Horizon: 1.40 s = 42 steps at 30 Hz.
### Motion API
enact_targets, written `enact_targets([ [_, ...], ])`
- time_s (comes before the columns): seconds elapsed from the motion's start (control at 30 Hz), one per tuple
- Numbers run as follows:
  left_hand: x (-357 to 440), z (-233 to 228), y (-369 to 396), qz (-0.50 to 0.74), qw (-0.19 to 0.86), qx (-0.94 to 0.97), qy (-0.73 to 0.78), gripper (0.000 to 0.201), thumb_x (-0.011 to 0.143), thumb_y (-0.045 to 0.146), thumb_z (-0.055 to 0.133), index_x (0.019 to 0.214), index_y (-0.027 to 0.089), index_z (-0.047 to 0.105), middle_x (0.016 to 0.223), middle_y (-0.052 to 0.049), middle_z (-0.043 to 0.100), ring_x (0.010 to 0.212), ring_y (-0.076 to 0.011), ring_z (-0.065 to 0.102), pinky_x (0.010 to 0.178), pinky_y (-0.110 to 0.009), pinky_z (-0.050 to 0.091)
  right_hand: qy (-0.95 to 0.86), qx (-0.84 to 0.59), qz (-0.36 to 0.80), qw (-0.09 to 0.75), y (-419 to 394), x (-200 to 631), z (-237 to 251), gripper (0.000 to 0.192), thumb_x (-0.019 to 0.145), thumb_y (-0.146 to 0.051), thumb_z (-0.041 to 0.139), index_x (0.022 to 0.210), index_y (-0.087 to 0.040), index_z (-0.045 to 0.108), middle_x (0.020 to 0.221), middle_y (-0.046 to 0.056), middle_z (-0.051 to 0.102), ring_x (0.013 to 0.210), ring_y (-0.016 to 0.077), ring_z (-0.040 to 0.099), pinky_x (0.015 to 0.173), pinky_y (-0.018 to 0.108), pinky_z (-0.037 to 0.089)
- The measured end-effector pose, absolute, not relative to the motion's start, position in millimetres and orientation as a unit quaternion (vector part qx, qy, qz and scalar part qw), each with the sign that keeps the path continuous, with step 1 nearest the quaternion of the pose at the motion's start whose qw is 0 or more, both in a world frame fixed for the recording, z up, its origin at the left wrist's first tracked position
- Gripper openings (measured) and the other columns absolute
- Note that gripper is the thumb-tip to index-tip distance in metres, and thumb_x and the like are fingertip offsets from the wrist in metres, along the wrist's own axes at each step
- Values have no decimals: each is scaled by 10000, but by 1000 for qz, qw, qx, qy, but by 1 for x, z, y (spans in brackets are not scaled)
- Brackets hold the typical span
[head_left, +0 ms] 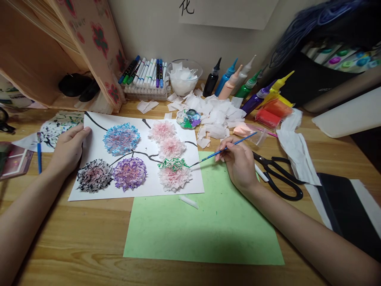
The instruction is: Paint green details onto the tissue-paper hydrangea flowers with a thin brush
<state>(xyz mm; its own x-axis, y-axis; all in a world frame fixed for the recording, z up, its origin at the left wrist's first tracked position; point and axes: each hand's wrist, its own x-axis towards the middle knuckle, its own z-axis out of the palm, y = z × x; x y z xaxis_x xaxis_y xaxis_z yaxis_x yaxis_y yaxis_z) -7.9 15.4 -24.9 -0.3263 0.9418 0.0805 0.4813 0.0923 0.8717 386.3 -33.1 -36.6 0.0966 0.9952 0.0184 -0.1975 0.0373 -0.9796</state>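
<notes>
At twelve o'clock the top edge cuts off the paper sign (228, 12) and its black character. At two o'clock the heap of blue yarn (312, 20) and the paint pots (345, 55) beside it are blurred. The right hand (239, 163) hides part of the scissors (276, 171). At nine o'clock the left edge cuts a dark object (3, 121).

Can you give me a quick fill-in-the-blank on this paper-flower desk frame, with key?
1. The right hand holds a thin blue ____ whose tip touches the green-edged flower.
2. The left hand presses flat on the white sheet's ____ edge.
3. The white sheet partly overlaps a ____ sheet of paper.
4. Black ____ lie just right of the right hand.

Missing words: paintbrush; left; green; scissors
</notes>
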Motion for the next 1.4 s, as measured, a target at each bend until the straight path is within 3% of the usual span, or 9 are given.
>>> enact_targets([
  [0.13,-10,-26,16,430,254,522,692,260,670,398,580,589,180,464,576,45,365,556,-99,299,564,-193,348,-443,-457,525,566,-35,386,-36,163,840,-208,477,696,-190,553,604,-33,564,511,88,543,513,236,349],
  [0.33,-10,-29,17,443,273,515,681,236,673,400,588,667,169,538,630,33,439,577,-103,328,597,-201,379,-452,-458,538,544,-35,387,-37,158,854,-226,492,715,-190,558,597,-31,568,553,102,568,522,234,366],
  [0.53,-8,-27,16,443,262,525,678,251,673,389,584,583,182,473,577,45,360,555,-100,280,602,-201,383,-461,-464,533,537,-33,385,-38,179,871,-265,493,723,-192,561,559,-29,569,544,110,567,516,235,374],
  [0.7,-9,-28,17,453,286,506,676,211,666,372,593,653,170,533,601,41,420,561,-102,330,601,-206,389,-451,-468,530,544,-32,385,-39,189,865,-296,507,716,-192,559,558,-31,556,529,102,550,501,225,371],
  [1.23,-4,-21,14,439,273,522,679,248,668,350,582,554,187,434,536,51,335,520,-95,251,561,-206,382,-456,-461,539,537,-33,386,-37,196,867,-289,505,707,-190,560,553,-27,545,537,106,552,507,224,376],
  [1.4,-8,-25,15,441,279,517,679,225,668,365,593,604,174,492,563,49,378,536,-96,283,571,-201,372,-454,-461,537,541,-33,385,-36,195,854,-298,513,696,-191,553,559,-29,539,525,105,547,497,227,374],
])
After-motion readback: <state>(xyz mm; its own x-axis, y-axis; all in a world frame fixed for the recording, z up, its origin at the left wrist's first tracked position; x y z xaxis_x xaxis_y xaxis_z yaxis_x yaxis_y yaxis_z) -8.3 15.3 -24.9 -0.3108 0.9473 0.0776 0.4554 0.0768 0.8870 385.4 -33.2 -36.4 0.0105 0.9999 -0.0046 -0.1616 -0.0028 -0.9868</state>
